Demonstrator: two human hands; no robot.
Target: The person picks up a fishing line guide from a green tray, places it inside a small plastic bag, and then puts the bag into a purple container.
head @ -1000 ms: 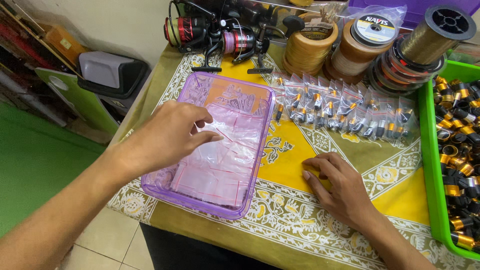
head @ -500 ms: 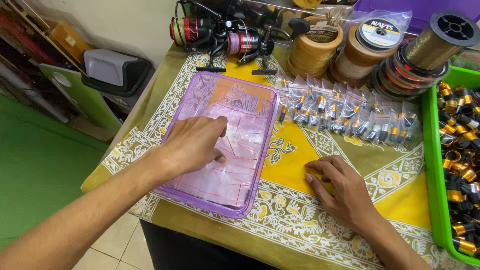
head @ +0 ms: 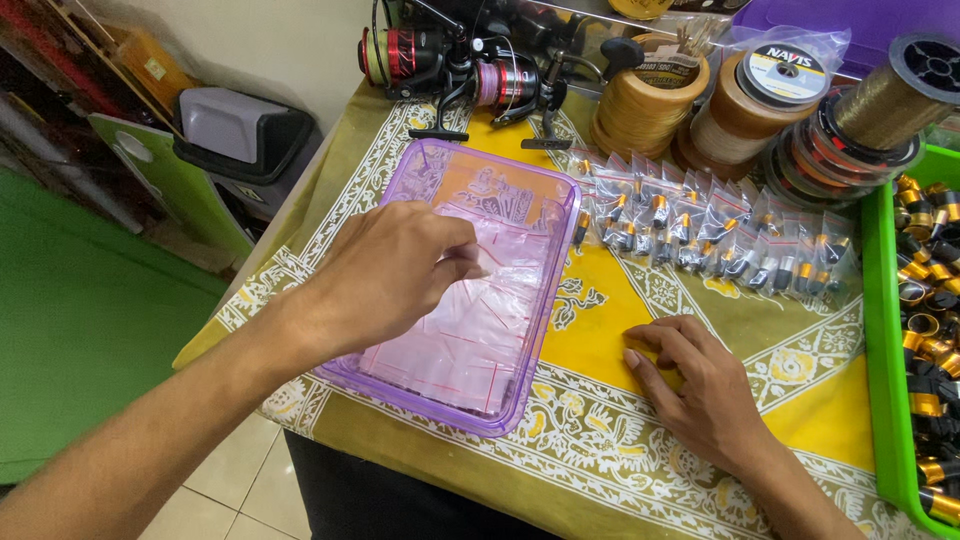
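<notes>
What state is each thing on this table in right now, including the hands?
Left hand: in the purple tray, fingers pinched on a clear bag.
Right hand: flat on the tablecloth, holding nothing.
Purple tray: open, lined with empty clear bags.
Filled bags: laid in overlapping rows, small parts inside.
Green bin: open, heaped with gold and black parts.
Line spools: wound full.
Fishing reels: standing at the table's back edge.

A clear purple plastic tray sits flat on the patterned yellow cloth, holding a loose heap of small clear zip bags with red seal lines.
</notes>
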